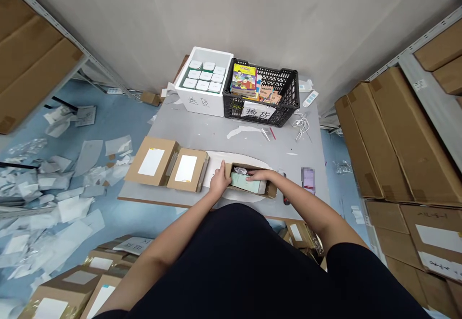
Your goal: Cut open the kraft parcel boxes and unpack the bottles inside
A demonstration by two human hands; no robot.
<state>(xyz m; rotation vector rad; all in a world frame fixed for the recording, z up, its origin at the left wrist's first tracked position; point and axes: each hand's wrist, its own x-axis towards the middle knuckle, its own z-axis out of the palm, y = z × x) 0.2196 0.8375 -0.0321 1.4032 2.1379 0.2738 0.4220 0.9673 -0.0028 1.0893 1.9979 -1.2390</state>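
Directly in front of me, an open cardboard box (249, 183) lies flat on a grey table (231, 136), its long axis running left to right across my body and dipping slightly toward the right. It rests on a curved white sheet (216, 162). Inside sits a pale green package (243, 183), lying lengthwise along the box, with something white and crumpled just beyond it.

My left hand (220, 180) comes in from the near side, its fingers curled over the box's left end wall. My right hand (259, 175) reaches across from the right, palm down over the package, fingers extended toward my left hand. Neither hand is clenched, though I cannot tell whether either one is firmly gripping. Both forearms angle inward from my dark sleeves.

Just left of the box lie two kraft mailers (168, 165) with white labels. Farther along the table stand a white foam cooler (204, 81) filled with small white boxes and a black plastic crate (262, 93) holding colourful books. A white cable (301, 125) lies beside the crate. Paper scraps (61, 184) litter the blue floor on my left, and large cartons (391, 136) are stacked on my right.
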